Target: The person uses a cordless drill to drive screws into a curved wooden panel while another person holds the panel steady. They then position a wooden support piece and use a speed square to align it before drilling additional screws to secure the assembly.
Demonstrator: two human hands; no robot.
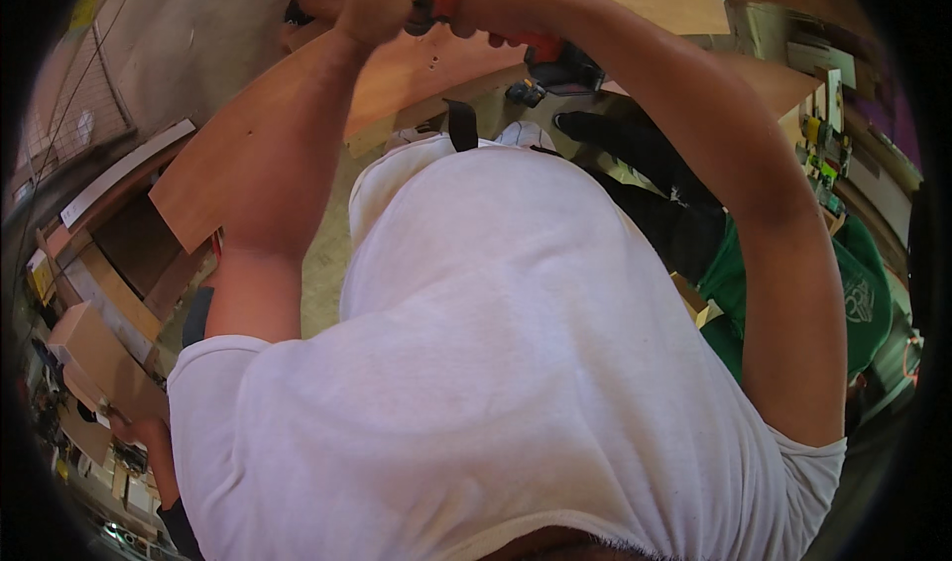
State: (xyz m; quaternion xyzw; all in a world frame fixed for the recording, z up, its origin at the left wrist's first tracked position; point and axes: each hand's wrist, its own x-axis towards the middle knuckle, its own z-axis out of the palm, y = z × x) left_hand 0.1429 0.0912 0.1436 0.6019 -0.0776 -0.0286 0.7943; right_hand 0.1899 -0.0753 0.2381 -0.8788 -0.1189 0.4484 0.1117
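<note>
At the top edge, my right hand (501, 6) is closed round the handle of an orange and black power drill (542, 48). The black battery base (570, 73) juts out below that hand. Beside it, my left hand (380, 6) is closed against the tool's other end, and the frame edge cuts off some of its fingers. Both arms reach forward over a wide light-brown wooden panel (397, 90), with the drill above it. The drill's tip, and whether it touches the panel, cannot be made out.
Another person's arm (315, 4) is beyond the panel. At right crouches or sits a person in a green shirt (858, 274). At lower left, a hand (149, 430) touches a wooden box (94, 348). A small dark tool (526, 92) lies below the panel. Shelves with tools (823, 155) stand right.
</note>
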